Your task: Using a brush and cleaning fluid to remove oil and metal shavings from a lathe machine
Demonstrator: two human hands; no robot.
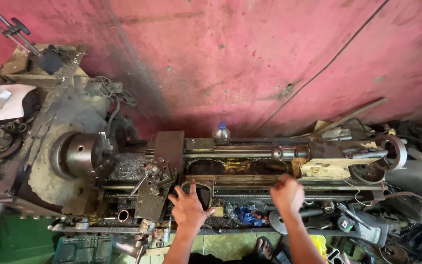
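Two hands on lathe (240,181). Left hand (189,208) spread flat, fingers wide, on carriage near front rail. Right hand (287,194) blurred on bed rail; grip cannot tell. One chuck (85,155) at left, metal shavings beside. One plastic bottle (221,133) behind bed. Beyond, stained pink wall (250,58), one thin cable across.

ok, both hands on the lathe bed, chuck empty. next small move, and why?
Probably slide the right hand along the bed rail toward the tailstock. That hand is motion-blurred and already on the front rail, close to the tailstock, while the left hand rests spread flat by the carriage as a brace. The chuck holds nothing, so no cutting seems set up yet.
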